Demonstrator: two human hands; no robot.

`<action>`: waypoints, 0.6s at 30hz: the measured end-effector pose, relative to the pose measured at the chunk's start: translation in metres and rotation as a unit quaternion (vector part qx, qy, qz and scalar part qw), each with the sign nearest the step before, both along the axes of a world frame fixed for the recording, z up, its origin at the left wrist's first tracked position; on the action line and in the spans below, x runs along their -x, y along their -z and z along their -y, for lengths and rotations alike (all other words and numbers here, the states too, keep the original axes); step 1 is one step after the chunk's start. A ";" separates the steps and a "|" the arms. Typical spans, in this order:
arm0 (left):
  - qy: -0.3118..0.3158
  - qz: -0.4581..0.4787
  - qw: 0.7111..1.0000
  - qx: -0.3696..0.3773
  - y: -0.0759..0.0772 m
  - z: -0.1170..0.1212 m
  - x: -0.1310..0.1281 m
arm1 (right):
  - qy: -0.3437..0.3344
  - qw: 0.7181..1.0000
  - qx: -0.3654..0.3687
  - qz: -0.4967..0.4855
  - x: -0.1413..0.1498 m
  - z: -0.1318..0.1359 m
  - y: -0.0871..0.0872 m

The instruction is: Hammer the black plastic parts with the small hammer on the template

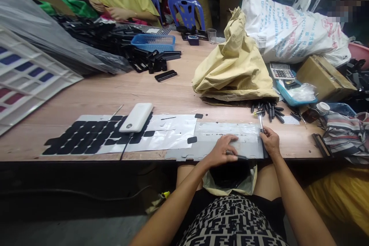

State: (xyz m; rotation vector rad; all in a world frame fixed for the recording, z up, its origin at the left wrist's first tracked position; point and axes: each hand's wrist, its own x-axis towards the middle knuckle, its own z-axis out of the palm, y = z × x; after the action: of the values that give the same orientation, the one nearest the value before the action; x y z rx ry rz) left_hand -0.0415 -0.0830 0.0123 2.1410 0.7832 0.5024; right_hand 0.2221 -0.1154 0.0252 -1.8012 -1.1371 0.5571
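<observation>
Left hand (222,150) pinches dark piece (241,157), right hand (271,142) grips hammer (261,120).
A slipping pinch could drop the piece into the bag (219,190) below the left hand.

black strip (240,157), grey sheet (251,148), white power bank (140,115), beige shirt (230,219) with black geometric print.

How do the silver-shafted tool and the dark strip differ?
The silver-shafted tool has a yellowish end; the dark strip shows no such colour. The tool points forward; the strip lies roughly sideways. The right hand holds the tool, the left hand the strip. Both are slim.
</observation>
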 end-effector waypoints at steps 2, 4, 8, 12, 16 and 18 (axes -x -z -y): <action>-0.024 -0.026 0.999 -0.033 0.002 0.033 0.009 | 0.002 1.000 0.001 0.010 0.000 0.000 0.000; -0.055 -0.054 0.995 -0.066 0.005 0.062 0.014 | 0.005 1.000 0.004 0.022 0.001 0.000 -0.001; -0.070 -0.048 0.992 -0.088 0.005 0.087 0.012 | 0.008 0.999 0.008 0.033 0.002 0.001 -0.001; -0.148 0.039 0.987 -0.055 -0.008 0.045 -0.015 | 0.017 0.999 0.007 0.035 0.004 -0.001 0.000; -0.242 0.073 0.967 -0.011 -0.020 -0.041 -0.073 | 0.015 0.999 0.007 0.038 0.003 -0.002 0.002; -0.288 0.044 0.957 0.011 -0.021 -0.081 -0.107 | 0.013 0.999 0.004 0.037 0.002 -0.002 0.002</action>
State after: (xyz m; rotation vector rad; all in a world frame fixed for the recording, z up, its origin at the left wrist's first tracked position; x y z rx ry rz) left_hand 0.0656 -0.0018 0.0336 1.8329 1.3589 0.8738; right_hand 0.2197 -0.1137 0.0227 -1.8552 -1.1609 0.4837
